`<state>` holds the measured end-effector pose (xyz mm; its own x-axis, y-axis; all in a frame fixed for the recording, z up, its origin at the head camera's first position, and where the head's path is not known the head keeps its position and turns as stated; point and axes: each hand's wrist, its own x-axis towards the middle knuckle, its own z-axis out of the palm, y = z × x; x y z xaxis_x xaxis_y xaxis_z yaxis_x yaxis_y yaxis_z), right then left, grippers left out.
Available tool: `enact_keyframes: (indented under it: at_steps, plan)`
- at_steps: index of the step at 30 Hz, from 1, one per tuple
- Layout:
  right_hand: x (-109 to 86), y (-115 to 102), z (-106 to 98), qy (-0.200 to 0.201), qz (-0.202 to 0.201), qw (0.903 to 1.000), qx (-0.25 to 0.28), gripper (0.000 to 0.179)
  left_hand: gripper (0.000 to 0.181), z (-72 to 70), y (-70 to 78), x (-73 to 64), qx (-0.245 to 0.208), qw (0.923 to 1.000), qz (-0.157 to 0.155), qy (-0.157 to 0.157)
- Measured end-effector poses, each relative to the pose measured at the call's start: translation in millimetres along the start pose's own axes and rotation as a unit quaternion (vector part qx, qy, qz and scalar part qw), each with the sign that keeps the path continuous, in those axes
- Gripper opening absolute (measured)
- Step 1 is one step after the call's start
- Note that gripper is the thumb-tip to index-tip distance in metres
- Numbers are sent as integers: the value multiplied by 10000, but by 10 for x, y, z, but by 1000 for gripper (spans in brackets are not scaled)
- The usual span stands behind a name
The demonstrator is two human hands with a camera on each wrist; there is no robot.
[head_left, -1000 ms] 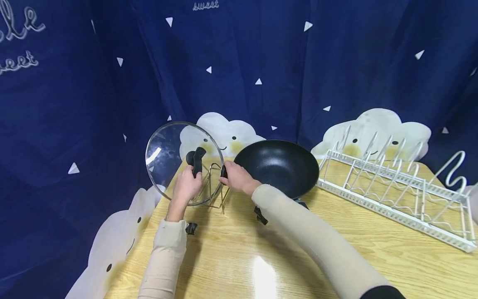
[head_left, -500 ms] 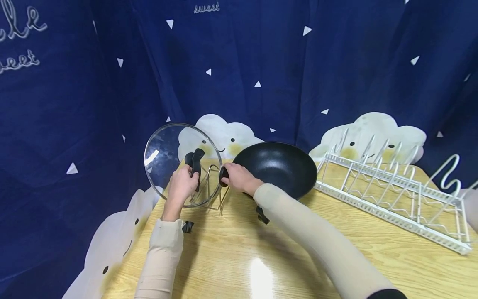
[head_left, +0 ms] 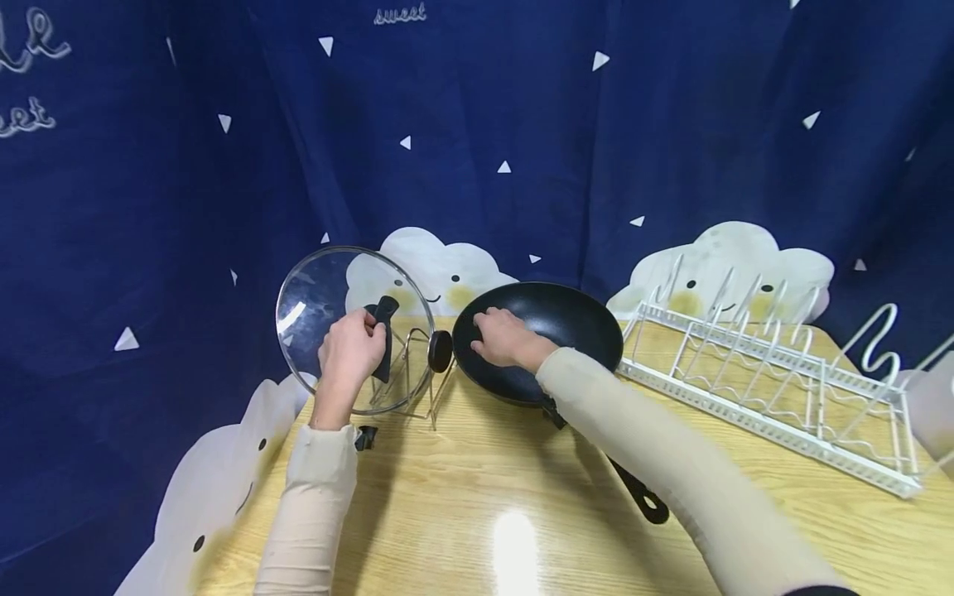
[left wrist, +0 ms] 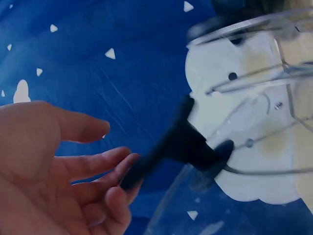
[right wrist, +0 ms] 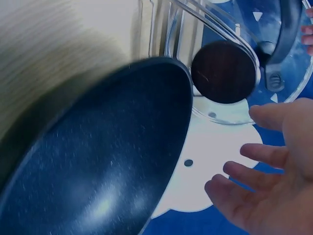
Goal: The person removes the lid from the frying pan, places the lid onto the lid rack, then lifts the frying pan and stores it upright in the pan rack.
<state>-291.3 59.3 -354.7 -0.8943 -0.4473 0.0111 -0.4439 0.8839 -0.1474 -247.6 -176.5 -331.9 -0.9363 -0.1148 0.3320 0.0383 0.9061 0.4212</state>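
At 11 o'clock from the person, a clear, round glass lid with a metal rim [head_left: 346, 290] stands steeply tilted at a thin metal wire rack [head_left: 431, 404], and the left hand [head_left: 350, 343], loosely open with the thumb apart, touches its black curved handle [left wrist: 171, 142] with the fingers. Between 12 and 1 o'clock, the right hand [head_left: 507, 335], fingers spread and holding nothing, overlaps a black, deep round wok [head_left: 570, 323], whose handle points to 5 o'clock; a white wire rack [head_left: 768, 428] stands at 2 o'clock on the pale wooden table [head_left: 447, 513].
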Motion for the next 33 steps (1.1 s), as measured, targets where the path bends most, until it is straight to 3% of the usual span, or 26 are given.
enact_keyframes:
  at_steps: [9,18,24,33]
  plan:
    - [-267,203,-209,-318,114,9994,-53,50,34,39,250,-18,-43,9936,759,-830]
    - [-653,446,-290,-388,146,9990,-179,55,40,220,543,-90,126,9849,1243,-1199]
    - [-968,595,-281,-125,-14,9999,-60,55,43,379,764,-236,121,9777,1524,-1437]
    - [-1395,777,-207,135,-132,9983,544,47,30,655,1009,-543,-135,9638,2053,-1697]
